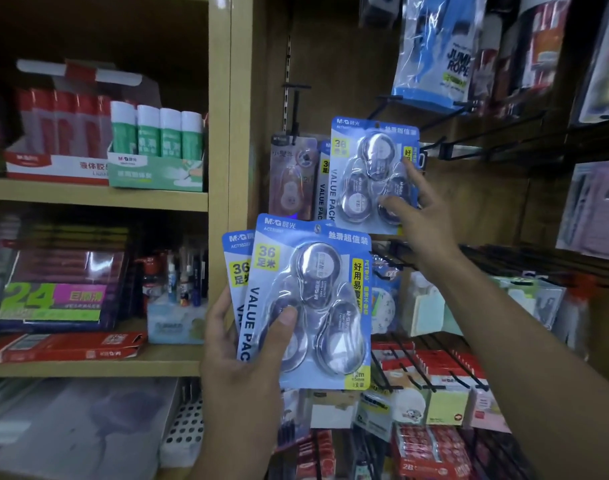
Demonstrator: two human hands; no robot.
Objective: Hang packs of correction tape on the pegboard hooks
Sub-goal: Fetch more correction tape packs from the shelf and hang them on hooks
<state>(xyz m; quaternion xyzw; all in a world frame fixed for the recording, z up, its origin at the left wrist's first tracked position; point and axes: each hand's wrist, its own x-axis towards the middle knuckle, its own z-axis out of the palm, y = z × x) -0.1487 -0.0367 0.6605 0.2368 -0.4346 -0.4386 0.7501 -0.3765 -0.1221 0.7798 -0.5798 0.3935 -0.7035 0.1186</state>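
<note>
Wooden shelving unit (pixel 220 133), pale, its upright post standing left of the brown pegboard (pixel 351 81); all positions below are given relative to that post.

Pegboard: right of the post, carrying black wire hooks (pixel 445 147) and hung stock.

Held packs of correction tape (pixel 306 306): blue cards, at least two fanned together, front one showing three dispensers under a clear blister; low and just right of the post, their left edges overlapping it.

Raised pack of correction tape (pixel 372 174): same blue card, higher and further right of the post, upright against the pegboard at hook level. Whether its hang hole is on a hook cannot be told. More blue packs (pixel 322 178) hang just behind it, toward the post.

Left hand (pixel 240 358): below the held packs, fingers curled behind the cards, thumb pressed across the front blister, gripping the fan.

Right hand (pixel 421 209): reaching up, right of the post, fingers spread; thumb and fingertips touch the lower right of the raised pack's blister and card edge, a loose hold, not a closed fist.

Glue stick boxes (pixel 154 157): red and green, on the upper shelf left of the post.

Sticky note pads (pixel 445 403): low, right of the post, below the packs.
</note>
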